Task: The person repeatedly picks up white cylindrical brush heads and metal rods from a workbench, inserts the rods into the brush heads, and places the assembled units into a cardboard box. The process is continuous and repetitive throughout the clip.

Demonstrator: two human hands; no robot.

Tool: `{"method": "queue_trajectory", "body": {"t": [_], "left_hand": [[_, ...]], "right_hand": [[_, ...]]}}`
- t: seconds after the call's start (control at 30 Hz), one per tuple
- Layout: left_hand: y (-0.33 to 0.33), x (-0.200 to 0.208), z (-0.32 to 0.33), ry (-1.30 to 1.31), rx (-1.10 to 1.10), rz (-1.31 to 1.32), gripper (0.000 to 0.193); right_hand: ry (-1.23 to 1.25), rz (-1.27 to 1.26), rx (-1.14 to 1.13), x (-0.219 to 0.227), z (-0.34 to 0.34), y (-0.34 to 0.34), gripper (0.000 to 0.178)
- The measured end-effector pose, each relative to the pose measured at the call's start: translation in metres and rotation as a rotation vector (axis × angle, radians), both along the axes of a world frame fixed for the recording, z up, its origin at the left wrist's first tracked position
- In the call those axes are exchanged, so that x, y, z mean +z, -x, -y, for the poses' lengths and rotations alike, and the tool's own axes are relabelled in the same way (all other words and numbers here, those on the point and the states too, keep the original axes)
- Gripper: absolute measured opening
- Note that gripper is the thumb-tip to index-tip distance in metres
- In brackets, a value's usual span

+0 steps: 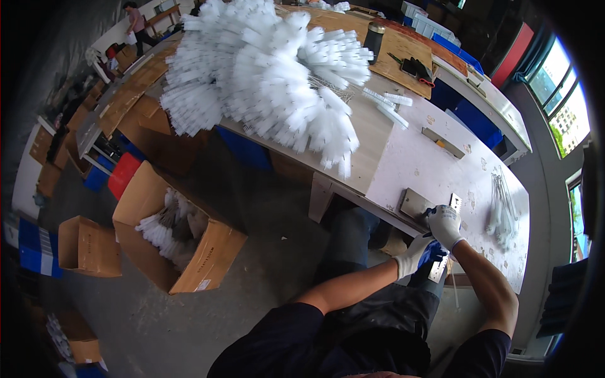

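Both my hands wear white gloves with blue palms and work close together at the table's near edge. My right hand (pixel 446 225) bends down with curled fingers beside a grey metal block (pixel 416 205). Just below it, my left hand (pixel 416 253) is closed too; whatever the fingers grip is hidden. A metal plate with holes (pixel 438 269) shows beside the left hand, over my lap. From near there a thin pale rod (pixel 455 291) hangs down. Another small holed metal plate (pixel 455 201) stands just beyond the right hand.
A large heap of white bristle brushes (pixel 271 75) covers the table's left part. Several loose brushes (pixel 391 106), a metal bar (pixel 443 142) and a wire-handled brush bundle (pixel 502 211) lie on the tabletop (pixel 409 170). A cardboard box (pixel 211 258) of brushes stands on the floor, left.
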State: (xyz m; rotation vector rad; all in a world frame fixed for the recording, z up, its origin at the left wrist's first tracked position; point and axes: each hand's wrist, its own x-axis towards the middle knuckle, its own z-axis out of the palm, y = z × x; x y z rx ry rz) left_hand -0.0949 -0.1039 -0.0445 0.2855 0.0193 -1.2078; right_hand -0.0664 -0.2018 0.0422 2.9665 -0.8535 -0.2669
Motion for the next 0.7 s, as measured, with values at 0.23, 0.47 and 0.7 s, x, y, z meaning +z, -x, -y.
{"method": "queue_trajectory", "body": {"t": [0.23,0.47,0.7], "left_hand": [[0.001,-0.006,-0.006,0.085,-0.043,-0.19,0.022],[-0.054,0.01,-0.064,-0.171,-0.116,0.059,0.02],[-0.093,0.025,-0.078,-0.334,-0.204,0.339,0.014]], "right_hand": [[-0.118,0.029,-0.233,0.001,-0.011,-0.018,0.044],[-0.215,0.051,-0.051,-0.02,0.017,-0.001,0.032],[-0.352,-0.23,0.474,0.031,0.05,-0.012,0.059]]}}
